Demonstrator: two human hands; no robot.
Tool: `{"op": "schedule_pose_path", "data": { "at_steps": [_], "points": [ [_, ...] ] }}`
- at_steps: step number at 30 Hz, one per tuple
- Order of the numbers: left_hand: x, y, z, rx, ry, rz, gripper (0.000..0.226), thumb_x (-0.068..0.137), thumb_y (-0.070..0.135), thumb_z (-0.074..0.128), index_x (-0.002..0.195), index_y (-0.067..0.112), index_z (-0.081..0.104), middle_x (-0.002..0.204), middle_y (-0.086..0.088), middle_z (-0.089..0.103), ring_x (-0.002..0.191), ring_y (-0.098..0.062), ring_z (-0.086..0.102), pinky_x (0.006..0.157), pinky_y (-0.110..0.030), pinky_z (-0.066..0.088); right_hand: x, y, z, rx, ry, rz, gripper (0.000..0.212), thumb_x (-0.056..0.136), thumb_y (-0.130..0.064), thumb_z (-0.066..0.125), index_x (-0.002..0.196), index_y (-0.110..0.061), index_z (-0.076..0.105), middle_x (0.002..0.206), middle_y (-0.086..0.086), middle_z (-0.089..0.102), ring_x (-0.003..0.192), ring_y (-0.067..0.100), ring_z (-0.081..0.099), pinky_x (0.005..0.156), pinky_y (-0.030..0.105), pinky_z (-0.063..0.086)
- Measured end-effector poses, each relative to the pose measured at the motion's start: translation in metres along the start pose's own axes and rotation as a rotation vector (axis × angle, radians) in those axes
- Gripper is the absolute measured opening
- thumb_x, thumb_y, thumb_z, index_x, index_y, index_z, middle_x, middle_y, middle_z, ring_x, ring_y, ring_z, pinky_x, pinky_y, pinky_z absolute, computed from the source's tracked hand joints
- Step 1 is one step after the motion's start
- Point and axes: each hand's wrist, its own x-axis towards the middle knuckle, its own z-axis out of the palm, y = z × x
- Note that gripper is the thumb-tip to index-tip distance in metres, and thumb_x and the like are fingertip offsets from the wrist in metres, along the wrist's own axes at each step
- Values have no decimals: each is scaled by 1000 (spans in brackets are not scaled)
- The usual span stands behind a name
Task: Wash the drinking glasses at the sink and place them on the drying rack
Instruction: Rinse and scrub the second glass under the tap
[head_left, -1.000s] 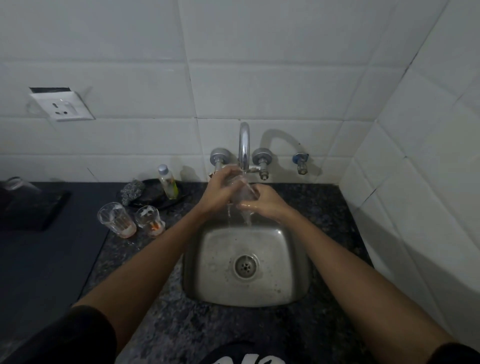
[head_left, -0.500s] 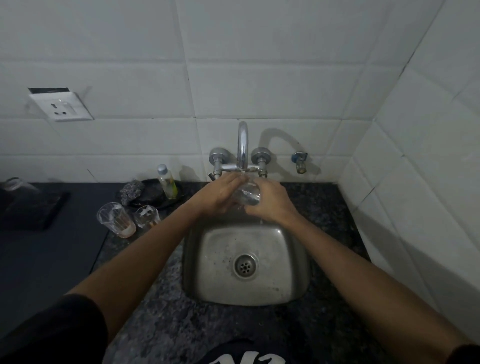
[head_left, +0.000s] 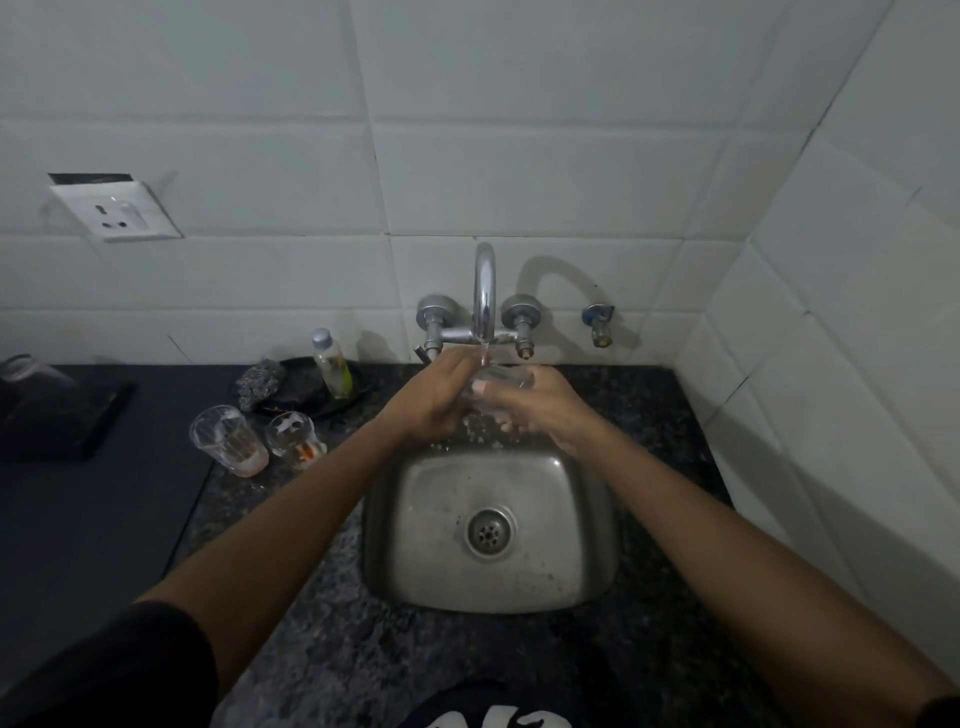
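The sink (head_left: 571, 519) is a small square steel basin set into a dark speckled counter (head_left: 322, 649). Its rear rim lies just below both hands; its right rim runs near the tiled side wall (head_left: 857, 364), which closes off that side. The basin floor around the drain (head_left: 490, 528) is bare. To the left, the counter gives way to a flat dark surface (head_left: 93, 519) with open room.

The tap (head_left: 484, 291) rises from the tiled back wall, and a thin stream falls from its spout onto the work between the hands. A separate small valve (head_left: 599, 323) projects from the wall to the right of it.

The left hand (head_left: 434, 400) and right hand (head_left: 535, 402) meet over the rear edge of the basin. The drinking glass (head_left: 501, 375) is held between them directly under the spout. The right hand's fingers curl around it from the right; the left hand's fingers wrap over it from the left. Only a part of the clear wall shows, so its tilt cannot be determined.

Two unwashed glasses, a taller glass (head_left: 228, 441) and a shorter glass (head_left: 294, 436), stand upright just beside each other on the counter left of the sink, well apart from the hands. Behind them a small bottle (head_left: 332, 364) and a steel scrubber (head_left: 258, 382) rest at a dark dish (head_left: 301, 395).
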Motion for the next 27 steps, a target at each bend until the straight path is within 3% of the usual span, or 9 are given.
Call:
{"op": "schedule_pose_path", "data": {
  "at_steps": [2,4,6,11,15,17,22,24,27],
  "points": [
    [-1,5,2,1,4,-5,68,92,33,63,146,-4,44,142,-23,53,132,-36,50,110,-47,45,-2,-2,-2,-86,-5,-66,54,77,-39,90,122,-17,70,100,-1,78,85,14,74,77,35,64],
    [3,10,3,-23,8,-9,70,89,28,60,149,-3,40,142,-22,53,132,-33,49,111,-43,43,-4,0,2,-482,134,-291,67,75,-36,90,135,-18,63,118,-1,74,102,13,72,92,31,59],
    [9,10,-1,-36,8,-12,72,84,25,58,149,-2,42,139,-20,55,130,-30,49,111,-39,40,-3,6,6,-633,234,-426,77,74,-35,91,141,-16,58,134,2,66,118,15,63,101,25,48],
    [6,6,4,6,67,-7,66,85,16,76,141,-4,50,133,-20,59,123,-31,54,105,-39,43,3,7,5,-7,44,-35,64,73,-46,91,125,-15,68,109,4,77,101,25,74,78,33,61],
    [8,9,3,3,89,22,59,81,5,74,135,-5,53,127,-19,61,118,-31,57,107,-36,42,-10,-1,6,-543,220,-399,71,76,-31,90,139,-19,58,130,-1,66,111,11,65,93,20,48],
    [10,6,0,19,78,30,60,78,3,75,134,-4,54,126,-18,62,119,-30,56,108,-32,39,-10,3,9,-571,218,-441,75,76,-28,90,142,-18,56,135,-1,62,116,11,61,97,19,44],
    [1,8,3,19,71,-13,56,85,22,70,133,-1,55,130,-18,63,119,-32,58,101,-41,47,-1,-2,4,23,8,34,76,63,-52,91,124,-13,67,112,4,76,98,21,76,81,37,63],
    [3,11,4,-8,72,-53,55,85,26,64,131,-2,54,127,-18,62,117,-33,58,99,-43,49,-8,-8,5,-256,128,-162,61,73,-38,89,125,-17,66,112,-1,75,96,14,74,84,32,60],
    [10,6,-1,-9,60,-46,45,80,9,68,121,0,56,120,-14,60,111,-30,57,95,-45,50,-13,-9,9,-646,219,-450,74,76,-25,87,144,-19,56,133,1,66,110,15,66,97,31,55]
  ]
}}
